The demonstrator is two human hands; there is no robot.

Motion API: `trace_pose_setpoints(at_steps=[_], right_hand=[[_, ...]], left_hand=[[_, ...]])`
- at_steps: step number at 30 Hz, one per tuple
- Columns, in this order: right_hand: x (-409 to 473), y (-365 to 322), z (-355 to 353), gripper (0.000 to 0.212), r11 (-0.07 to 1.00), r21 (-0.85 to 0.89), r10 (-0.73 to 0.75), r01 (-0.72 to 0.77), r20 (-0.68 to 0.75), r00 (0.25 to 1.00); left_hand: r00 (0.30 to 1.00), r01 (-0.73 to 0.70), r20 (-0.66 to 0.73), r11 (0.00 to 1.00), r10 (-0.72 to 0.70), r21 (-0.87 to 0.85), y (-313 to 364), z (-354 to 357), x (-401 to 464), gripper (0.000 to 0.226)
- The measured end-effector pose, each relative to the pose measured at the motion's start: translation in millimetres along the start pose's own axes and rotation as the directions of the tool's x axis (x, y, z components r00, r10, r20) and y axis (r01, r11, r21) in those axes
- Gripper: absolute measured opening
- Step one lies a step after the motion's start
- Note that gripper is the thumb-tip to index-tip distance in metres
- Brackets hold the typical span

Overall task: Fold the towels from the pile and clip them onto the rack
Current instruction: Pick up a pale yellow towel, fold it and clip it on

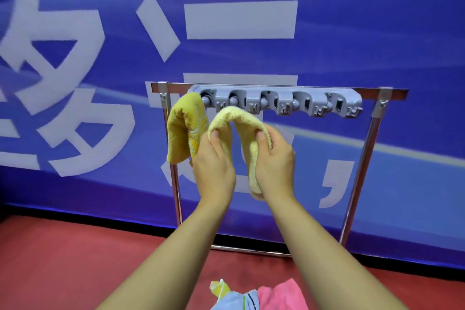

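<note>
Both hands are raised in front of the rack, gripping one pale yellow terry towel (242, 131) that is bent into an arch between them. The left hand (214, 168) holds the arch's left leg, thumb pressed flat on the near face and the other fingers curled behind the cloth, out of sight. The right hand (274, 158) clasps the right leg, thumb on the near side and fingers wrapped round the far side; the towel's lower end hangs past the wrist towards 6 o'clock.

The top of the arch sits just below the grey plastic clip bar (276, 103), under its second clip from the left; whether it touches cannot be told. The bar is fixed across the top of a chrome metal rack frame (362, 158).

At 9 o'clock from the held towel, a deeper golden-yellow folded towel (182, 128) hangs from the leftmost clip.

At 6 o'clock, on the red floor (63, 259), lies a pile of cloths (251, 296): pink, light blue and yellow-green.
</note>
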State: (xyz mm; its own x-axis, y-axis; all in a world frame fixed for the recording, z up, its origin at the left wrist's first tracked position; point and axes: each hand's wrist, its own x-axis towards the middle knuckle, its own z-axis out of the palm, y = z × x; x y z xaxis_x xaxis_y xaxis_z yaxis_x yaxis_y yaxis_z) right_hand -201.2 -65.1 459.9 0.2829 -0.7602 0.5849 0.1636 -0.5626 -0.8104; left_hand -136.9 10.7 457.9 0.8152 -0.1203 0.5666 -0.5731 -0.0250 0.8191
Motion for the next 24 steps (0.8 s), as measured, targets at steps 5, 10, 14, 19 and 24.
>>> trace_pose_setpoints(at_steps=[5, 10, 14, 19, 24], right_hand=[[20, -24, 20, 0.026, 0.998, -0.029, -0.055, 0.055, 0.001, 0.999], [34, -27, 35, 0.028, 0.994, -0.082, -0.074, 0.073, -0.007, 0.997], [44, -24, 38, 0.029, 0.990, -0.110, -0.090, 0.089, -0.008, 0.996], [48, -10, 49, 0.028, 0.987, -0.137, -0.084, 0.090, 0.048, 0.995], [41, 13, 59, 0.027, 0.980, -0.184, -0.057, 0.074, 0.099, 0.993]], left_hand=[[0.997, 0.032, -0.069, 0.999, -0.034, -0.024, 11, -6, 30, 0.043], [0.995, 0.048, -0.091, 0.998, -0.052, -0.049, 15, -2, 48, 0.044], [0.994, 0.058, -0.089, 0.998, -0.061, -0.038, 12, 5, 57, 0.043], [0.996, 0.071, -0.061, 0.997, -0.070, 0.025, -4, 10, 64, 0.042], [0.999, 0.052, -0.007, 0.998, -0.052, 0.033, -31, 16, 62, 0.040]])
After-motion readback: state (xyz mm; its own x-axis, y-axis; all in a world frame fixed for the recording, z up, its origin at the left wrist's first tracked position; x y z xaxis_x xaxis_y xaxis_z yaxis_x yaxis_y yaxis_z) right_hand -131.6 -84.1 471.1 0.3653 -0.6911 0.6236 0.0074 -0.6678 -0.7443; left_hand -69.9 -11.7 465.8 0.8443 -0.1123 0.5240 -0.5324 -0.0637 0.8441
